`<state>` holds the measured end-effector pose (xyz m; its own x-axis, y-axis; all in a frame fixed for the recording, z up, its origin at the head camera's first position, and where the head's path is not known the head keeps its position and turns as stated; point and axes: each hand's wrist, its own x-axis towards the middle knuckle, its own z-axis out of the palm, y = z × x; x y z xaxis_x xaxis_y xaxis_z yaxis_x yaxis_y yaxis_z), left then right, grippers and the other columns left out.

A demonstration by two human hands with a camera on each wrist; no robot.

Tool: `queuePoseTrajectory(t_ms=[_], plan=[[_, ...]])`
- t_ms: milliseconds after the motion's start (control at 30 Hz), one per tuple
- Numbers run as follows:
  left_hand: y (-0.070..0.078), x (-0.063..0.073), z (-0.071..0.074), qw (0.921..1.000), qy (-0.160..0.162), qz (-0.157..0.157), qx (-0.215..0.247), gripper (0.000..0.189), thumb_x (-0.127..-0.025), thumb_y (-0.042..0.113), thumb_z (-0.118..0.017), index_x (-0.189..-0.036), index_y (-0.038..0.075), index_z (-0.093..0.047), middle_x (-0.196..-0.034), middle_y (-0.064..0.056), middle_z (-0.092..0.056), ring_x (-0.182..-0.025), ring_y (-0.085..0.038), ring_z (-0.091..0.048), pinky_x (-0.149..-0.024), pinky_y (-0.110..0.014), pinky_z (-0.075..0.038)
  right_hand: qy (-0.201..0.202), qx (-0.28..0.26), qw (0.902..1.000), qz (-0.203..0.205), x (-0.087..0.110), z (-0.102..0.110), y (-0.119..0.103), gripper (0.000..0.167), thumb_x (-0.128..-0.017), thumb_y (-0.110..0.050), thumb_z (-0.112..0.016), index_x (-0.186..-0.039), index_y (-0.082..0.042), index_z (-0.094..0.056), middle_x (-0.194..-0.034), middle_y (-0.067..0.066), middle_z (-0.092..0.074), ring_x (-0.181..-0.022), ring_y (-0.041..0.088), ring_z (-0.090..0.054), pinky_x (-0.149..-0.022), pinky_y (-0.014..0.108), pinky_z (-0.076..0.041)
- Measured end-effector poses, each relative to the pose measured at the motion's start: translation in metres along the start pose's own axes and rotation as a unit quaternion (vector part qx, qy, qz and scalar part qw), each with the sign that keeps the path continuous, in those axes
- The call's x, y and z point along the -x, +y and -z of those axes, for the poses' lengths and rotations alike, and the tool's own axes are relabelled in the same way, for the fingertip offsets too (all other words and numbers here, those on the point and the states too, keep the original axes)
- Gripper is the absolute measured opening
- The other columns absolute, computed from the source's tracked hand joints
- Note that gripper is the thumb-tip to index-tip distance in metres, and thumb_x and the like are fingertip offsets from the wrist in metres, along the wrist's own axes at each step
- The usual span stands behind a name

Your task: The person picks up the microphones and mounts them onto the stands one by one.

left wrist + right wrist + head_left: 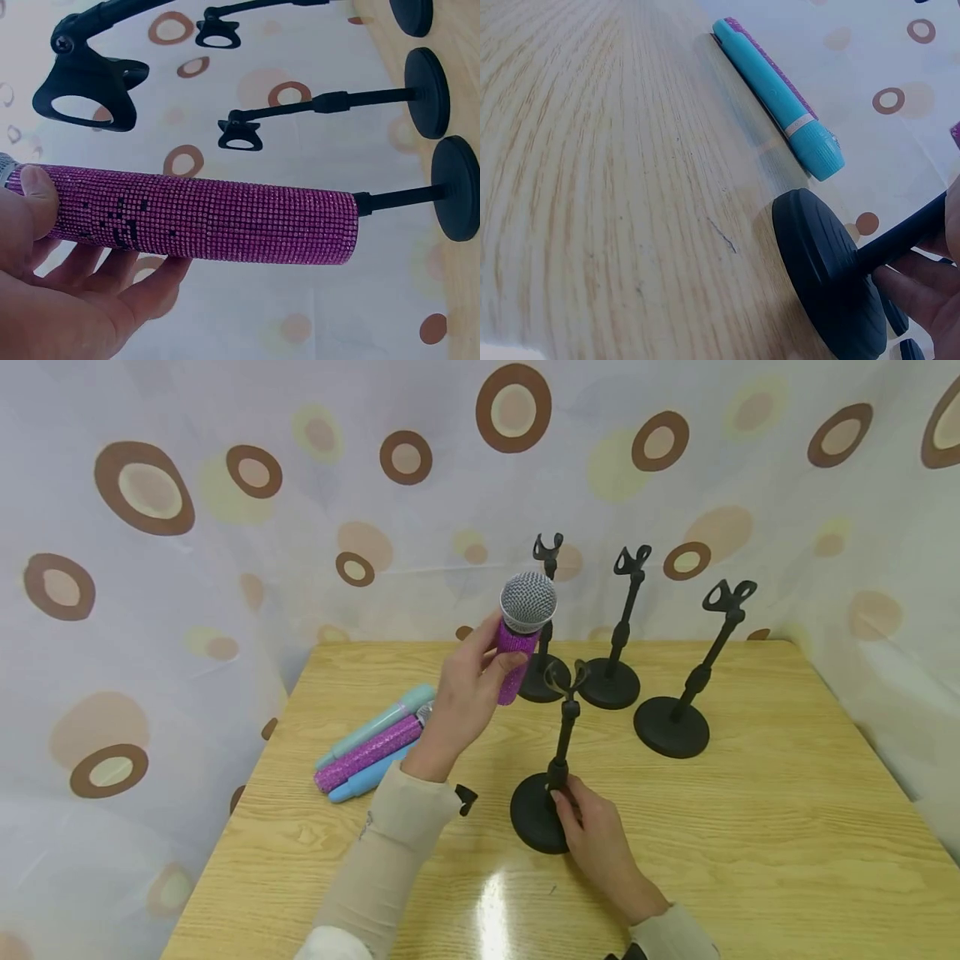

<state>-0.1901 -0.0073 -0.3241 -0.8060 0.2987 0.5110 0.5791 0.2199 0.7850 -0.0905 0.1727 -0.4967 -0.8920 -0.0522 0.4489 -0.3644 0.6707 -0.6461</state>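
Holding the purple rhinestone-covered microphone (519, 642) at frame centre in your left hand (462, 697), microphone stand (564, 742) in your right hand (598, 843), favour the former's probably rigid, grippy barrel (232, 220).

Beige sleeves (382, 860), one perhaps white-edged
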Motion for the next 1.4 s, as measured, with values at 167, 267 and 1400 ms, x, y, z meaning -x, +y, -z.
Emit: queuePoseTrajectory(t_ms=[167,267,1400], plan=[[0.008,-0.012,-0.002,0.9991,-0.029,0.001,0.031,0.054,-0.097,0.027,-0.055,-0.15,0.02,-0.042,-0.141,-0.004,-0.056,-0.13,-0.019,-0.056,-0.101,-0.036,-0.052,-0.011,0.002,0.9999,-0.001,-0.001,0.002,0.001,0.015,-0.095,-0.002,-0.063,-0.11,-0.004,-0.066,-0.096,0.008,-0.074,-0.083,0.013,-0.07,-0.068,0.029,-0.059],[0.013,-0.016,-0.003,0.9989,-0.038,-0.01,0.026,0.056,-0.097,0.027,-0.054,-0.151,0.02,-0.041,-0.144,-0.004,-0.054,-0.133,-0.018,-0.054,-0.104,-0.034,-0.05,-0.03,-0.004,0.9995,-0.002,-0.003,0.006,0.0,0.015,-0.096,-0.003,-0.062,-0.111,-0.004,-0.066,-0.098,0.008,-0.074,-0.087,0.016,-0.072,-0.07,0.03,-0.06],[0.029,-0.025,-0.006,0.9791,-0.16,-0.124,0.021,0.057,-0.097,0.022,-0.051,-0.15,0.005,-0.039,-0.141,-0.015,-0.055,-0.13,-0.018,-0.055,-0.109,-0.023,-0.044,-0.073,-0.112,0.9901,0.043,-0.117,0.113,-0.076,0.057,-0.093,-0.007,-0.068,-0.141,-0.006,-0.036,-0.121,0.014,-0.062,-0.088,0.007,-0.067,-0.078,0.013,-0.056]])
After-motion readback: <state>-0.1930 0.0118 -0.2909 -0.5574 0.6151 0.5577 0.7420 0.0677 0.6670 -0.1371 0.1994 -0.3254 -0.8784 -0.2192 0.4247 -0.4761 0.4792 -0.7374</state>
